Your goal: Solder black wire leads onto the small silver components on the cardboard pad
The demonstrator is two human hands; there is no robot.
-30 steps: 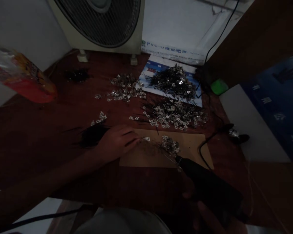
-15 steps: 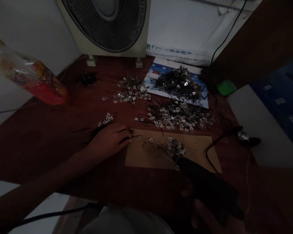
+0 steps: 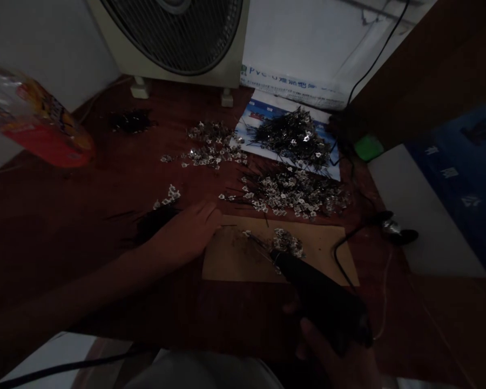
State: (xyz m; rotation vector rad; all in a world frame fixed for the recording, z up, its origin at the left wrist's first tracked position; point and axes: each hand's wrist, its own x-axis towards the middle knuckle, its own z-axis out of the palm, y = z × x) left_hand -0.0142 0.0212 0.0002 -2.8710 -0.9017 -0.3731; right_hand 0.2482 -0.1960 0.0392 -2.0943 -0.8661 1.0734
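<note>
dim light | pale wall [image 3: 60,32] | reddish-brown table [image 3: 76,200] | 1 fan [image 3: 182,40]

Free path: tabletop [image 3: 85,200] betw. bottle [image 3: 62,143] & dark bundle [image 3: 152,224]. Obstacles: black tool [image 3: 319,292] & cord [image 3: 335,253] over card [image 3: 324,246]; metal heap [image 3: 295,192] behind.

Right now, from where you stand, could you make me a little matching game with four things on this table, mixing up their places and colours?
Things:
1. Bottle
2. Fan
3. Black tool
4. Tan sheet

Places and colours:
A. Held in the right hand
B. Flat on the table, under a small heap of metal pieces
C. Standing at the back on pale feet
D. Coloured red and orange low down

Right pairs: 1-D, 2-C, 3-A, 4-B
</note>
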